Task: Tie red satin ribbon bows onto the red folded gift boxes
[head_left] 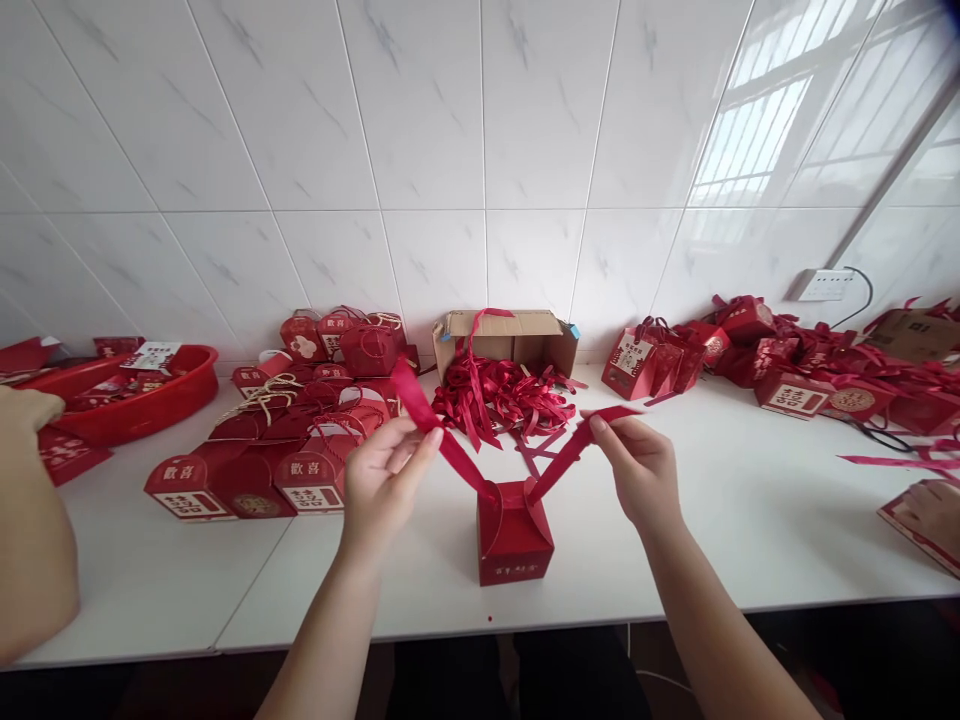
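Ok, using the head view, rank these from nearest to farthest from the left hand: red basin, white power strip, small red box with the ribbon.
1. Small red box: just right of the left hand and lower.
2. Red basin: off to the left, farther back.
3. White power strip: far over on the right, beyond the right hand.

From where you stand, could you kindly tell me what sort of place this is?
Probably a small shared packing workroom: a long white table bears groups of red printed cardboard boxes, a brown cardboard carton spills shiny red ribbons, and another person's hand shows at far right.
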